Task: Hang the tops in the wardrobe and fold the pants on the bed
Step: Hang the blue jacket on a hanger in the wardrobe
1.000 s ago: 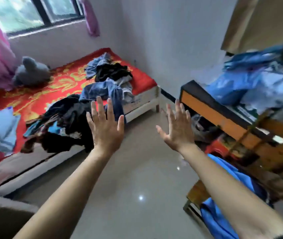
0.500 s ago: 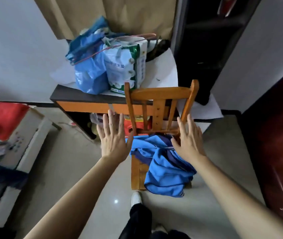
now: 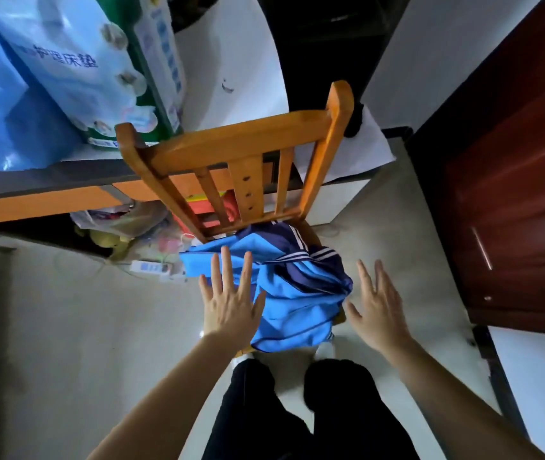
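A crumpled blue garment point(image 3: 297, 293) with navy panels and white stripes lies heaped on the seat of an orange wooden chair point(image 3: 241, 151). My left hand point(image 3: 229, 300) hovers flat, fingers spread, over the garment's left edge. My right hand point(image 3: 377, 303) is spread too, just off the garment's right side. Neither hand holds anything. The bed and the other clothes are out of view.
An orange-edged table point(image 3: 42, 197) behind the chair carries blue plastic bags point(image 3: 2, 104) and a white package point(image 3: 92, 61). Bags and a power strip point(image 3: 151, 267) lie under it. A dark red door point(image 3: 513, 200) stands at the right. My legs in black trousers point(image 3: 297, 413) stand before the chair.
My view swung from the bed to the chair and drew in close above it. Both hands stayed flat and spread and now flank the blue garment.
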A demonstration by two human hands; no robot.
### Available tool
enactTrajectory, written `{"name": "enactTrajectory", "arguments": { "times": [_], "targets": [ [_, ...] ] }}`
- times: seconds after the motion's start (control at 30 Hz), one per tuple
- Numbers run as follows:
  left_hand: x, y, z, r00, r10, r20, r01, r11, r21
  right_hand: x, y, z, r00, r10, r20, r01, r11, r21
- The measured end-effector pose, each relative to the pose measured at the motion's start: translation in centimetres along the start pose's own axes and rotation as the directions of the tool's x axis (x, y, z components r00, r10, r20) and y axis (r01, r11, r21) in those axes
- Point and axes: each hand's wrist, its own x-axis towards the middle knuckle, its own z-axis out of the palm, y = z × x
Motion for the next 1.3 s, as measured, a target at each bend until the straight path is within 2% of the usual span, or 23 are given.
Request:
{"name": "enactTrajectory", "arguments": {
  "times": [0.17,0.33,0.4,0.47,0.53,0.6,0.73,0.87,1.0,1.1,1.2,1.3],
  "targets": [
    [6.1,2.3,4.7,0.996,-0.05,0.07,0.05,0.999,0.01,4.6,1.9,4.7,0.995,0.021,0.096,-0.032,0.993,0.116],
    [13.5,4.5,11.3,0.985,-0.109,0.131,0.102,0.993,0.053,12.8,3.6,10.3,0.989,-0.082,0.123,0.065,0.989,0.134],
    [15.1,5.1,14.0,0.978,-0.138,0.159,0.127,0.989,0.076,15.8,4.3,12.5,0.973,-0.131,0.19,0.101,0.982,0.159],
    [15.6,5.4,15.9,0.985,-0.15,0.086,0.146,0.988,0.05,17.8,4.6,14.3,0.947,-0.215,0.238,0.17,0.966,0.197],
    [15.3,5.2,17.4,0.984,-0.175,-0.031,0.175,0.984,-0.017,18.5,4.6,15.9,0.942,-0.269,0.199,0.219,0.945,0.243],
    [14.5,4.6,18.3,0.973,-0.213,-0.093,0.205,0.975,-0.08,18.4,4.5,17.1,0.947,-0.269,0.175,0.216,0.938,0.272],
    [12.9,3.5,18.1,0.97,-0.221,-0.1,0.207,0.969,-0.132,16.6,4.3,17.9,0.958,-0.228,0.175,0.159,0.928,0.337],
    [11.9,2.9,14.6,0.946,-0.239,-0.217,0.183,0.951,-0.249,14.6,3.0,15.3,0.978,-0.199,0.063,0.177,0.951,0.254],
    [10.7,2.9,6.8,0.879,-0.284,-0.384,0.142,0.923,-0.358,12.4,-0.4,8.2,0.97,-0.218,-0.105,0.236,0.95,0.204],
    [8.9,3.0,-1.5,0.787,-0.333,-0.52,0.073,0.886,-0.457,10.9,-3.7,1.1,0.943,-0.279,-0.182,0.311,0.932,0.187],
    [6.2,2.5,-10.5,0.659,-0.391,-0.642,-0.012,0.848,-0.53,9.8,-7.1,-5.7,0.877,-0.432,-0.211,0.466,0.873,0.147],
    [3.8,1.2,-18.9,0.484,-0.451,-0.749,-0.128,0.811,-0.571,8.7,-10.1,-10.6,0.869,-0.454,-0.196,0.481,0.868,0.121]
  ]
}}
